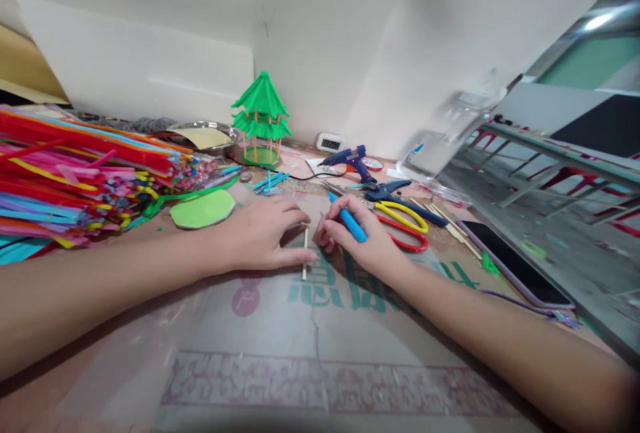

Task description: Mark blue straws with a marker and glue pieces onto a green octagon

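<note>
A thin wooden stick (305, 253) lies upright on the cardboard sheet (280, 346) between my two hands. My left hand (265, 233) rests flat on the cardboard, its fingertips pressed on the stick from the left. My right hand (360, 240) is closed round a blue craft knife (349, 218), whose tip points down beside the stick's right side. The knife's blade end is hidden by my fingers.
A big pile of coloured straws (75, 173) fills the left. A green paper disc (203, 208), a green pagoda model (261, 120), a blue glue gun (350, 160), yellow scissors (400, 213), red scissors (407, 240), loose sticks and a phone (515, 266) lie behind and right.
</note>
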Demonstrator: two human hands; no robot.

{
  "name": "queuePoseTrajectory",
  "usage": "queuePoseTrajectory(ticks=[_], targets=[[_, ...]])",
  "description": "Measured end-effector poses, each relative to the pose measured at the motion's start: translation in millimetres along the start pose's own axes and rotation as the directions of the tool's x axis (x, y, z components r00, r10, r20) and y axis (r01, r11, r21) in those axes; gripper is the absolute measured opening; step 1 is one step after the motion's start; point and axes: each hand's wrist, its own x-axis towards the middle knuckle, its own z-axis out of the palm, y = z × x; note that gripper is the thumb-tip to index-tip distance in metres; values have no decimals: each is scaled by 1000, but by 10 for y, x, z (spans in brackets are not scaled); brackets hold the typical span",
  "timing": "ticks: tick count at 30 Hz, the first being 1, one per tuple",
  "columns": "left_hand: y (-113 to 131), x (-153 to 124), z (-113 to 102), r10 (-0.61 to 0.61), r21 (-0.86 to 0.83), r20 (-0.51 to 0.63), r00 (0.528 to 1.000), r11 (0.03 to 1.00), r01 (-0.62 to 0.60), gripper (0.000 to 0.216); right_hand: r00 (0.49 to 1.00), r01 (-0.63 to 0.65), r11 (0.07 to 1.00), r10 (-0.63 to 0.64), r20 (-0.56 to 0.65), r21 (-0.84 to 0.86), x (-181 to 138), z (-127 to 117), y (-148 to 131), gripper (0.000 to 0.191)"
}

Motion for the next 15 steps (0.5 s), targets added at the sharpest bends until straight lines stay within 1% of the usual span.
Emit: queuePoseTrajectory(ticks=[2,3,5,6,7,9,12,13,14,15], targets=[[60,-6,-32,22,12,63,998,1000,-23,62,1000,12,1000,-13,-15,-27,20,-23,10,22],[81,-9,-38,32,12,78,996,999,-33,65,999,23,998,-25,-29,-50,35,-42,24,22],[97,-15,-31,46,6,82,996,999,-47,64,996,62,993,-68,-56,-103,69,-96,60,24],[90,-16,-20,51,4,80,995,999,-52,62,996,71,990,-77,-45,-124,83,-129,78,25],[74,-16,-8,51,7,80,996,999,-52,58,996,82,986,-85,-18,-143,92,-166,91,25],[18,-8,20,15,37,77,997,999,-18,52,993,95,970,-77,89,-224,89,-242,96,23],[-84,10,55,-108,91,50,993,991,103,53,969,126,895,-18,248,-427,-1,-330,31,20],[-110,15,64,-136,98,44,990,986,131,54,957,140,872,3,291,-470,-64,-343,-11,20],[-130,18,71,-152,104,42,987,984,147,55,942,151,865,20,334,-479,-145,-346,-59,19],[-143,20,76,-161,110,43,986,982,155,56,915,157,883,38,401,-442,-243,-340,-111,21]])
